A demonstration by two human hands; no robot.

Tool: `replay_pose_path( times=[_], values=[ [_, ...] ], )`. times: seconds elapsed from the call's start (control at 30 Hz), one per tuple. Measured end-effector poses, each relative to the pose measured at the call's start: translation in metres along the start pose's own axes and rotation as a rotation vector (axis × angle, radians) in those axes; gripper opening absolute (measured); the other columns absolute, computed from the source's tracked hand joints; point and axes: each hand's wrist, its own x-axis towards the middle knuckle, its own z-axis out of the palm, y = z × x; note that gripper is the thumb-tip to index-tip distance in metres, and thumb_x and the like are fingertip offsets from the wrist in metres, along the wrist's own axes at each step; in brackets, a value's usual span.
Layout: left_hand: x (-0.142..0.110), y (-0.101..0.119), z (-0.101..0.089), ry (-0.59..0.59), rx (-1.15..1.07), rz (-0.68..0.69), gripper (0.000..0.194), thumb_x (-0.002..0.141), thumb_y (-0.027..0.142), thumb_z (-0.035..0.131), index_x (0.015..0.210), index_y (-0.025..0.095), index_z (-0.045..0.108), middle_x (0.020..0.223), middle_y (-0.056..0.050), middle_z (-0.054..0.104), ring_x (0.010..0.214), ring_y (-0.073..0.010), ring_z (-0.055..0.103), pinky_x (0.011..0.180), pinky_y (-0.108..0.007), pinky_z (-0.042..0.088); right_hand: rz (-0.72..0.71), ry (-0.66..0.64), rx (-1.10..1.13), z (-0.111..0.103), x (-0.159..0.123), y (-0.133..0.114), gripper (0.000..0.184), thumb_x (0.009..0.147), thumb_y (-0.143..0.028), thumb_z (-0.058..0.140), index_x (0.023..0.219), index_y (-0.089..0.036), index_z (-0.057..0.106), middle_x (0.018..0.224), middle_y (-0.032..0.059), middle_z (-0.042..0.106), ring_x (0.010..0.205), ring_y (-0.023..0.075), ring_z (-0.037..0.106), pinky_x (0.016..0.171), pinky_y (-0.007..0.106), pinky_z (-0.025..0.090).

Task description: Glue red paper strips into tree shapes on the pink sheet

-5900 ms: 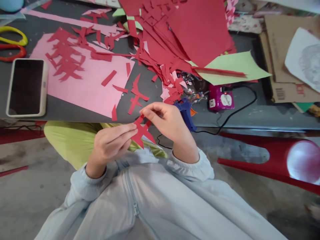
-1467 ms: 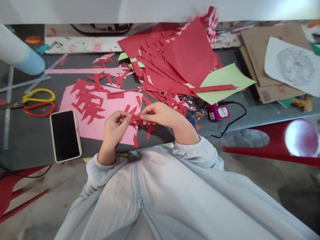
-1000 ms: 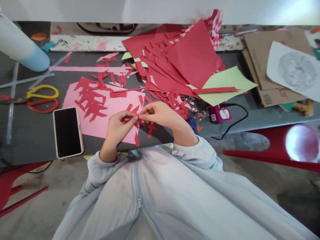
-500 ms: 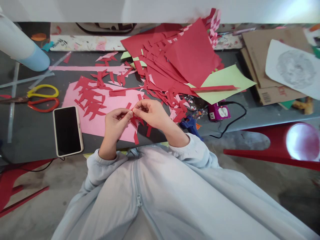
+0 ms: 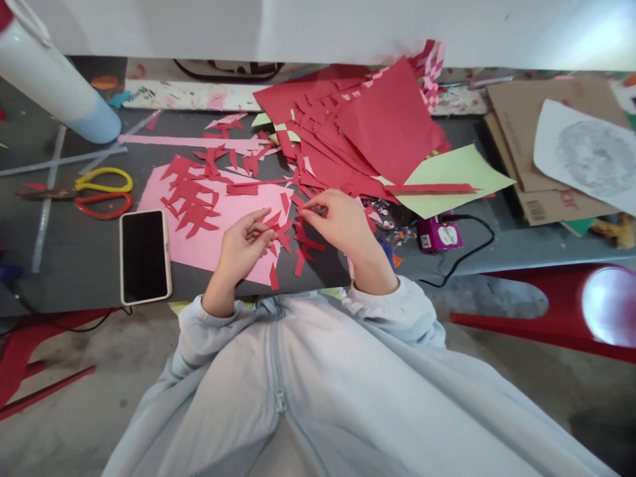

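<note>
My left hand hovers over the right part of a pink paper sheet, its fingers loosely curled and apart. Small red paper pieces lie by its fingertips; none is plainly gripped. To the right, my right hand pinches thumb and forefinger together at a small red paper piece, mostly hidden by the fingertips. Below those fingers, cut red strips lie scattered on the dark table. Spiky red paper shapes are grouped on the left part of the pink sheet.
A phone and scissors with yellow and red handles lie left. Behind them stands a white-blue bottle. Red paper sheets are heaped at the back, beside light green paper, a purple box and cardboard.
My hands, which met fingertip to fingertip over the pink sheet, have separated. The right hand moved right toward the red strips; the left hand's fingers loosened. The view shifted slightly.
</note>
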Motion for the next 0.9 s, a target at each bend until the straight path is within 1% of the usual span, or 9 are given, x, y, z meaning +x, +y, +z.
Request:
replay_pose_path(
  times=[0.07, 0.2, 0.3, 0.37, 0.5, 0.6, 0.73, 0.83, 0.9],
  values=[
    [-0.001, 0.001, 0.001, -0.017, 0.017, 0.020, 0.061, 0.074, 0.032, 0.076, 0.131, 0.016, 0.061, 0.076, 0.001, 0.071, 0.059, -0.0113, 0.066, 0.055, -0.023, 0.054, -0.064, -0.073, 0.142, 0.005, -0.003, -0.008, 0.014, 0.087, -0.030, 0.067, 0.086, -0.020, 0.077, 0.095, 0.0076, 0.076, 0.089, 0.0231, 0.068, 0.082, 0.036, 0.049],
    [-0.001, 0.000, 0.001, -0.041, 0.053, 0.048, 0.057, 0.078, 0.032, 0.074, 0.131, 0.018, 0.058, 0.074, 0.002, 0.069, 0.057, -0.0101, 0.064, 0.054, -0.022, 0.053, -0.085, -0.254, 0.321, 0.014, -0.008, -0.023, 0.014, 0.086, -0.032, 0.069, 0.084, -0.019, 0.075, 0.082, 0.0028, 0.075, 0.073, 0.0172, 0.065, 0.070, 0.029, 0.046],
    [-0.001, -0.003, -0.001, -0.047, 0.084, 0.053, 0.055, 0.081, 0.028, 0.070, 0.133, 0.018, 0.056, 0.078, 0.002, 0.070, 0.058, -0.0106, 0.064, 0.053, -0.022, 0.054, -0.083, -0.283, 0.316, 0.018, -0.008, -0.027, 0.014, 0.086, -0.027, 0.067, 0.074, -0.019, 0.071, 0.071, 0.0007, 0.072, 0.064, 0.0150, 0.061, 0.066, 0.028, 0.042],
    [-0.005, 0.000, -0.004, -0.036, 0.174, 0.073, 0.050, 0.085, 0.025, 0.063, 0.135, 0.018, 0.055, 0.082, 0.000, 0.071, 0.063, -0.0118, 0.067, 0.059, -0.024, 0.056, -0.096, -0.258, 0.318, 0.020, -0.007, -0.027, 0.013, 0.086, -0.026, 0.067, 0.075, -0.019, 0.070, 0.072, 0.0009, 0.073, 0.065, 0.0150, 0.061, 0.067, 0.028, 0.042],
    [-0.020, 0.027, -0.014, 0.038, 0.699, 0.138, 0.036, 0.092, 0.023, 0.057, 0.127, 0.020, 0.063, 0.096, -0.005, 0.076, 0.088, -0.0182, 0.073, 0.082, -0.030, 0.057, -0.097, -0.187, 0.299, 0.021, -0.005, -0.026, 0.013, 0.087, -0.030, 0.066, 0.081, -0.019, 0.071, 0.080, 0.0028, 0.075, 0.069, 0.0163, 0.062, 0.069, 0.029, 0.043],
    [-0.025, 0.059, -0.025, 0.045, 1.139, 0.100, 0.034, 0.095, 0.024, 0.053, 0.127, 0.018, 0.064, 0.113, -0.011, 0.075, 0.096, -0.0232, 0.073, 0.088, -0.036, 0.055, -0.101, -0.163, 0.240, 0.021, -0.006, -0.027, 0.014, 0.088, -0.030, 0.065, 0.079, -0.020, 0.069, 0.080, 0.0032, 0.075, 0.069, 0.0167, 0.061, 0.068, 0.029, 0.042],
    [0.004, 0.092, -0.051, -0.012, 1.464, 0.014, 0.030, 0.092, 0.023, 0.053, 0.116, 0.014, 0.068, 0.112, -0.014, 0.074, 0.107, -0.0301, 0.069, 0.091, -0.039, 0.053, -0.133, -0.145, 0.184, 0.018, -0.010, -0.031, 0.016, 0.088, -0.030, 0.064, 0.076, -0.020, 0.067, 0.079, 0.0041, 0.074, 0.069, 0.0175, 0.062, 0.067, 0.030, 0.041],
    [0.048, 0.100, -0.083, 0.039, 1.583, -0.058, 0.029, 0.084, 0.015, 0.055, 0.107, 0.016, 0.072, 0.106, -0.013, 0.075, 0.104, -0.0306, 0.069, 0.090, -0.038, 0.051, -0.170, -0.141, 0.149, 0.014, -0.012, -0.036, 0.016, 0.089, -0.030, 0.063, 0.076, -0.020, 0.067, 0.080, 0.0054, 0.074, 0.072, 0.0194, 0.063, 0.068, 0.031, 0.041],
    [0.075, 0.099, -0.105, 0.044, 1.604, -0.061, 0.034, 0.079, 0.012, 0.056, 0.110, 0.014, 0.072, 0.110, -0.014, 0.073, 0.107, -0.0319, 0.067, 0.091, -0.039, 0.050, -0.189, -0.147, 0.133, 0.011, -0.013, -0.038, 0.015, 0.089, -0.030, 0.062, 0.079, -0.020, 0.068, 0.083, 0.0063, 0.075, 0.076, 0.0210, 0.065, 0.070, 0.032, 0.042]
  ],
)
